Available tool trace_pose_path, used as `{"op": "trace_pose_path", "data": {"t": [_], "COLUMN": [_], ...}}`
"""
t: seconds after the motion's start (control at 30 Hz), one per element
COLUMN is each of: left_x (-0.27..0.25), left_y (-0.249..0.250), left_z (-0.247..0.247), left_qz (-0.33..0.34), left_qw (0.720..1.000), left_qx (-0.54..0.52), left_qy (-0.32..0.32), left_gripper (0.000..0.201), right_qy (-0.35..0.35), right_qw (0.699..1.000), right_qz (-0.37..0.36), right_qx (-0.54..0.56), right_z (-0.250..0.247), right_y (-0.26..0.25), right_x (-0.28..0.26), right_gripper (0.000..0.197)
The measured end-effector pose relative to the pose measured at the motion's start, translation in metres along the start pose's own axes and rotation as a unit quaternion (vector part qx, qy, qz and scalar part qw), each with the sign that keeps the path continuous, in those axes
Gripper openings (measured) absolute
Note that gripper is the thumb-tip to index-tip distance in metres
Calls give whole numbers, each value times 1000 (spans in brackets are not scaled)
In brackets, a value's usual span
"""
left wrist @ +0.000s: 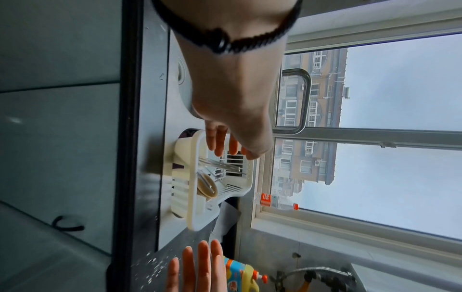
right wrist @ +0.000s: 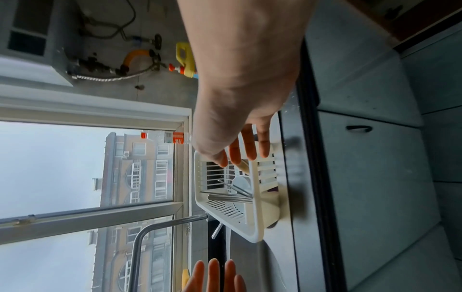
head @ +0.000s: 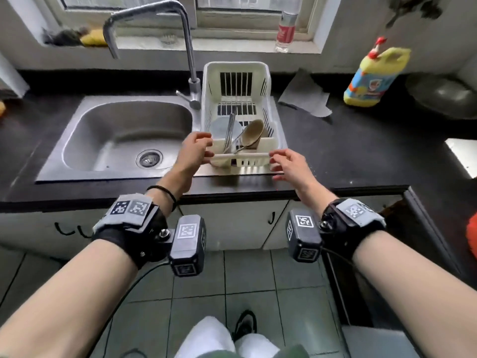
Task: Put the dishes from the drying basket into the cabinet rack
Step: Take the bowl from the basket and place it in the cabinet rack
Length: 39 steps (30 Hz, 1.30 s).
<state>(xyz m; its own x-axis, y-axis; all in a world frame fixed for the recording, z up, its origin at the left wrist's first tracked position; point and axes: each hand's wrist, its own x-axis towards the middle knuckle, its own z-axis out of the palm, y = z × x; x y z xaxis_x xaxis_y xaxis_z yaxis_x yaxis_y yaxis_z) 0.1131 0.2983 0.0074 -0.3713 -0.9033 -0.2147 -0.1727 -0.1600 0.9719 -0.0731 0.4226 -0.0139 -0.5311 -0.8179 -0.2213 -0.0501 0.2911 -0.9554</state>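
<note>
Right hand (right wrist: 240, 110), fingers straight, beside white drying basket (right wrist: 257, 227).

Black countertop (head: 361, 151) with inset steel sink (head: 124, 135), tall faucet (head: 188, 47). Window (left wrist: 400, 138) behind, grey daylight, building outside. Pale cabinet doors (head: 232, 228) below; tiled floor (head: 258, 293).

Steel sink (head: 124, 140) lay left of the hands, tap (head: 180, 47) beyond it. Clear bottle (head: 286, 31) stood on sill, far ahead. Yellow detergent jug (head: 374, 76) and grey cloth (head: 305, 95) sat ahead-right on black counter (head: 361, 151).
</note>
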Motion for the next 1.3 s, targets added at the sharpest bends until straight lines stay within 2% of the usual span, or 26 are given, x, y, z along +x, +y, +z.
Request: {"op": "trace_pose_path", "data": {"t": [0.1,0.27,0.4,0.53,0.8,0.83,0.9,0.93,0.97,1.03,1.07,1.13,1.3], "left_x": [44,119,180,229,294,300,311,316,319,323,325,330,333], "left_y": [9,15,18,22,-1,-3,-8,-10,-12,-16,-19,-24,-29], "left_z": [-3,-11,-8,5,34,37,45,48,51,54,54,54,54], "left_qz": [4,17,37,59,75,76,69,63,61,60,60,59,75], "left_qw": [1000,998,990,967,881,873,857,848,836,811,804,800,800], "left_qx": [-3,56,132,208,404,416,434,446,462,494,503,510,519], "left_qy": [22,17,-45,-134,-235,-244,-267,-278,-289,-308,-312,-312,-291], "left_gripper": [25,41,45,50,51,51,51,51,51,52,52,54,50], "right_qy": [-6,3,-15,-46,-43,-50,-48,-49,-51,-83,-99,-120,-129], "right_qw": [1000,998,988,976,961,956,942,934,927,913,908,900,879], "right_qz": [-2,31,79,123,182,186,187,186,178,174,170,162,138], "right_qx": [-10,-61,-129,-176,-201,-220,-273,-300,-325,-360,-370,-388,-437], "right_z": [5,16,25,34,36,36,37,39,40,45,46,49,51], "right_y": [-14,-26,-27,-25,-16,-14,-13,-14,-14,-15,-15,-13,-14], "right_x": [55,140,191,225,262,266,272,274,276,277,277,279,278], "right_gripper": [19,43,54,60,55,46,14,8,14,7,13,32,32]}}
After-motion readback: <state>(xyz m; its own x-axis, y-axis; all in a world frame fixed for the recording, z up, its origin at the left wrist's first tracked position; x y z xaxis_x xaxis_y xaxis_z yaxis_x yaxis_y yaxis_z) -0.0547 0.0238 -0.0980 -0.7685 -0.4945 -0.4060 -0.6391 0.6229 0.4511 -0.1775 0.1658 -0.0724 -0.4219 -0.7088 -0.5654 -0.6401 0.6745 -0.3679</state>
